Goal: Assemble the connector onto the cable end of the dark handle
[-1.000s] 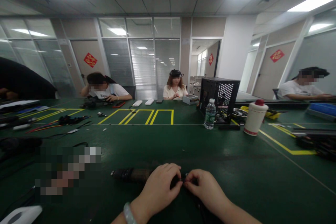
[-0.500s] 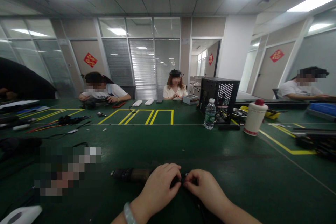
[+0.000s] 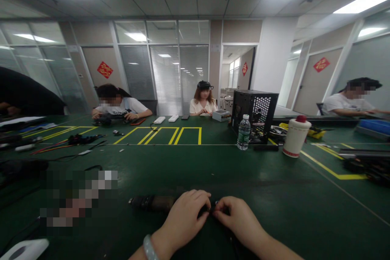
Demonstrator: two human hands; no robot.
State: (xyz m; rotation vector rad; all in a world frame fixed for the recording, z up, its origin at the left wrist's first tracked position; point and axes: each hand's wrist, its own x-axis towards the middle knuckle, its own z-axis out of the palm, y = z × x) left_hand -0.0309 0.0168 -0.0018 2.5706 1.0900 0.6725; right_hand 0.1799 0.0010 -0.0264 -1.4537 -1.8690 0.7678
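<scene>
A dark, cylindrical electric screwdriver (image 3: pixel 152 203) lies on the green table in front of me, its metal tip pointing left. My left hand (image 3: pixel 188 214) is curled over its rear end, thumb and fingers bent together. Close by on the right, my right hand (image 3: pixel 237 216) pinches a small dark piece at that end, perhaps a cable plug; the fingers hide most of it. Below the right hand, a dark cable (image 3: pixel 232 243) runs faintly toward me.
A water bottle (image 3: pixel 243 133) stands before a black computer case (image 3: pixel 255 113), with a white bottle with a red cap (image 3: pixel 297 137) to the right. Cables (image 3: pixel 82 139) and a pixelated patch are at left. A white device (image 3: pixel 27 248) sits near-left. Several people work around the table.
Both hands stay at the screwdriver's rear end, with only a slight shift of the right fingers. The person at far right has moved an arm a little.
</scene>
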